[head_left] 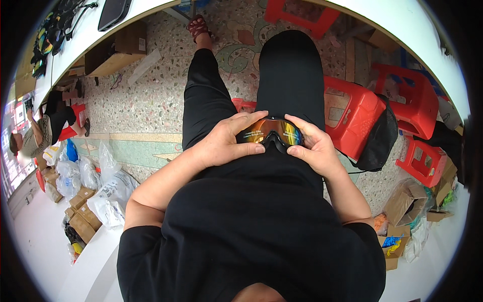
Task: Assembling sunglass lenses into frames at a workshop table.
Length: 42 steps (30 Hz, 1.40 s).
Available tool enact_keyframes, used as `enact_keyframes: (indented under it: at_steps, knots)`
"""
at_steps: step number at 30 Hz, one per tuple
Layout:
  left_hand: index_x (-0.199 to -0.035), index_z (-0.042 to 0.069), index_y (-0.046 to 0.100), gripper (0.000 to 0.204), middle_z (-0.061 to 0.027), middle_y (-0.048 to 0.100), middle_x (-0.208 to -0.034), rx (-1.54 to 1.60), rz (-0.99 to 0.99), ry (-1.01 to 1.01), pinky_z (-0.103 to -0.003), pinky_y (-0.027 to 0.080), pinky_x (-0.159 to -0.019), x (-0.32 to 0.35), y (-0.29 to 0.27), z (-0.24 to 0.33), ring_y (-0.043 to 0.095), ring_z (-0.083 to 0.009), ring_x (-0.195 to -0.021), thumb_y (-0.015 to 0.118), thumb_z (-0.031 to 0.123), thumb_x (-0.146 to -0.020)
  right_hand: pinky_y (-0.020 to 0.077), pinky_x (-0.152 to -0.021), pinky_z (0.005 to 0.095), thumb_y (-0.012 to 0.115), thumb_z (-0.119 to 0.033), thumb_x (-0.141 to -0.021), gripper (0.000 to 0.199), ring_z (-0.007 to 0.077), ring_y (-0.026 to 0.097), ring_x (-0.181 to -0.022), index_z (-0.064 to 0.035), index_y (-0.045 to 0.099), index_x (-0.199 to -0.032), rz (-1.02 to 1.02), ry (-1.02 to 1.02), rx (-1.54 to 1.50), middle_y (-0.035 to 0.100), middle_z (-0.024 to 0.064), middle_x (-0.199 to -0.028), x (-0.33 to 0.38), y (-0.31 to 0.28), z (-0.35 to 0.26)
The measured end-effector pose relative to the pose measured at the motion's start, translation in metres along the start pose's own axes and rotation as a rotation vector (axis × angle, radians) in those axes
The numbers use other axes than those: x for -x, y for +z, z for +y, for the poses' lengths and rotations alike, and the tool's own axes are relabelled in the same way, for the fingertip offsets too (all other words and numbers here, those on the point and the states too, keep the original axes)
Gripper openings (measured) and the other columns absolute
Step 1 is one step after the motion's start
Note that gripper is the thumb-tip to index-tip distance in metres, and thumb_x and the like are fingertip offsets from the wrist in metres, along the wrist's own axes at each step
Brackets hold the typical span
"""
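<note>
A pair of goggles (257, 132) with an orange-gold mirrored lens and a black frame is held level over my lap. Pale print shows on the lens, and the nose notch faces my body. My left hand (225, 141) grips the left end, its thumb along the lower edge and its fingers at the upper edge. At the other end my right hand (317, 147) has the same kind of hold, thumb below and fingers above. The strap, if there is one, cannot be made out.
Red plastic stools (354, 118) stand to my right, one with a black bag (378, 136) against it. A curved white tabletop (70, 38) holds a phone (113, 12) and several dark goggles (48, 38). Cardboard boxes (83, 221) and plastic bags (108, 201) lie left. Another person (37, 133) sits far left.
</note>
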<state>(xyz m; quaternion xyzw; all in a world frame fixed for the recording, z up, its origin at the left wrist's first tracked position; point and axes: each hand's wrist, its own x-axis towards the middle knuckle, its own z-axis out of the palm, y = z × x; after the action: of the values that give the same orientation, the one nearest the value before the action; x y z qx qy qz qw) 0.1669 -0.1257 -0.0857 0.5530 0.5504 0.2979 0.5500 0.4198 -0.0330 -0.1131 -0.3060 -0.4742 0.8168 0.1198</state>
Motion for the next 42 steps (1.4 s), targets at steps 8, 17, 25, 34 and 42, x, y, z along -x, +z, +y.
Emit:
enact_keyframes:
  at_steps: [8, 17, 25, 34, 42]
  knots:
    - [-0.144, 0.002, 0.048, 0.068, -0.0136, 0.059, -0.123, 0.087, 0.067, -0.100, -0.034, 0.042, -0.103, 0.002, 0.011, 0.011, 0.057, -0.0230, -0.115, 0.078, 0.015, -0.084, 0.0429, -0.105, 0.0297, 0.077, -0.002, -0.084, 0.065, 0.0142, 0.055, -0.119, 0.0038, 0.047, -0.142, 0.153, 0.043, -0.190, 0.058, 0.0090, -0.132, 0.007, 0.019, 0.011]
    - [-0.128, -0.002, 0.054, 0.061, -0.0177, 0.061, -0.108, -0.299, 0.332, 0.273, -0.038, 0.052, -0.082, -0.025, 0.029, 0.014, 0.063, -0.0326, -0.095, 0.078, 0.016, -0.075, 0.0508, -0.088, 0.0301, 0.074, -0.010, -0.075, 0.047, 0.0166, 0.063, -0.097, 0.0009, 0.058, -0.117, 0.523, -0.409, 0.395, 0.064, 0.0102, -0.108, -0.014, 0.031, 0.007]
    - [-0.113, -0.003, 0.059, 0.052, -0.0154, 0.062, -0.091, -0.425, 0.561, 0.349, -0.038, 0.052, -0.070, -0.039, 0.049, 0.004, 0.063, -0.0323, -0.076, 0.075, 0.011, -0.065, 0.0542, -0.076, 0.0307, 0.078, -0.014, -0.069, 0.045, 0.0186, 0.065, -0.081, 0.0001, 0.059, -0.107, 0.575, -0.455, 0.474, 0.065, 0.0100, -0.092, -0.025, 0.020, 0.022]
    - [-0.111, -0.001, 0.059, 0.048, -0.0150, 0.061, -0.087, -0.475, 0.604, 0.336, -0.037, 0.052, -0.066, -0.043, 0.047, -0.004, 0.063, -0.0305, -0.074, 0.074, 0.009, -0.067, 0.0529, -0.084, 0.0316, 0.078, -0.016, -0.073, 0.044, 0.0189, 0.065, -0.091, -0.0008, 0.059, -0.110, 0.521, -0.368, 0.539, 0.066, 0.0105, -0.099, -0.034, 0.014, 0.023]
    - [-0.125, 0.000, 0.057, 0.063, -0.0169, 0.063, -0.108, -0.464, 0.578, 0.414, -0.037, 0.054, -0.082, -0.034, 0.023, 0.005, 0.065, -0.0319, -0.095, 0.080, 0.013, -0.069, 0.0430, -0.104, 0.0449, 0.086, -0.029, -0.070, 0.084, 0.0379, 0.054, -0.120, 0.0003, 0.049, -0.139, 0.439, -0.724, 0.989, 0.053, 0.0208, -0.134, -0.013, 0.000, -0.001]
